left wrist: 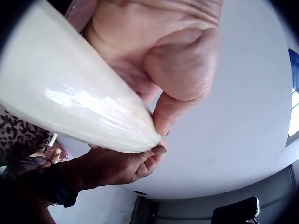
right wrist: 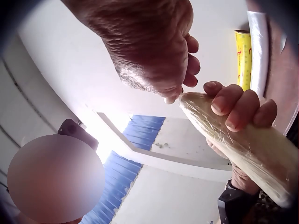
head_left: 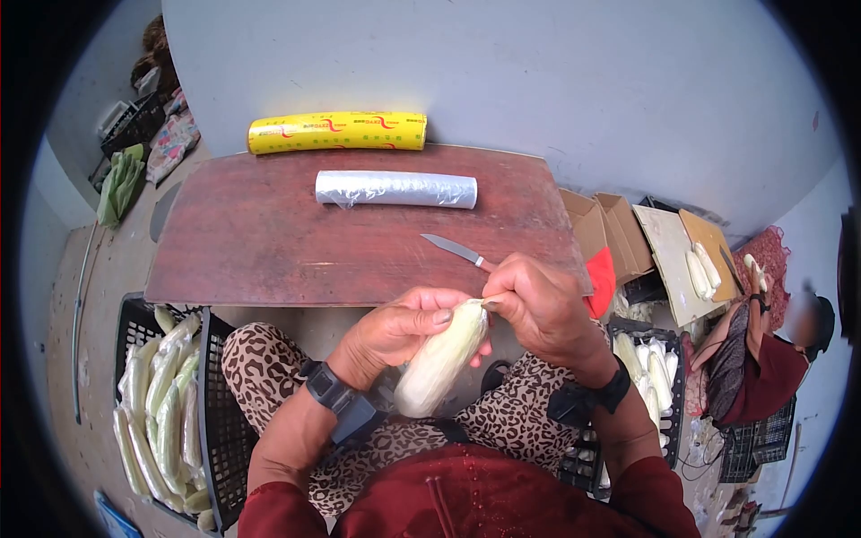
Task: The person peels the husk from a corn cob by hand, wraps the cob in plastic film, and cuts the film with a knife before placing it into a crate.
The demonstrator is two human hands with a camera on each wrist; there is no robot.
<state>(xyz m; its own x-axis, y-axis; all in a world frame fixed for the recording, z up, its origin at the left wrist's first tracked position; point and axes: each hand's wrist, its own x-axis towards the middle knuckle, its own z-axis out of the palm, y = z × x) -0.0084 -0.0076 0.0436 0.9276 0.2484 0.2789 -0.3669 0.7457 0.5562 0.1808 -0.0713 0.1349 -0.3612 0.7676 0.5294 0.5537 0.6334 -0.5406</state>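
A pale ear of corn [head_left: 441, 363] in clear film is held in front of the table's near edge. My left hand [head_left: 404, 330] grips it near its upper end, the thumb lying on the husk; in the right wrist view several fingers [right wrist: 243, 105] of that hand wrap round it. My right hand [head_left: 545, 309] pinches the tip of the ear between thumb and fingertips. The left wrist view shows the smooth wrapped side of the ear [left wrist: 79, 88] and both hands meeting at its tip.
On the red-brown table [head_left: 242, 233] lie a yellow roll [head_left: 336, 132], a clear film roll [head_left: 396, 190] and a knife [head_left: 453, 248]. Crates of corn stand at left [head_left: 224, 421] and right [head_left: 679, 394]. Another person [head_left: 762, 377] sits at the far right.
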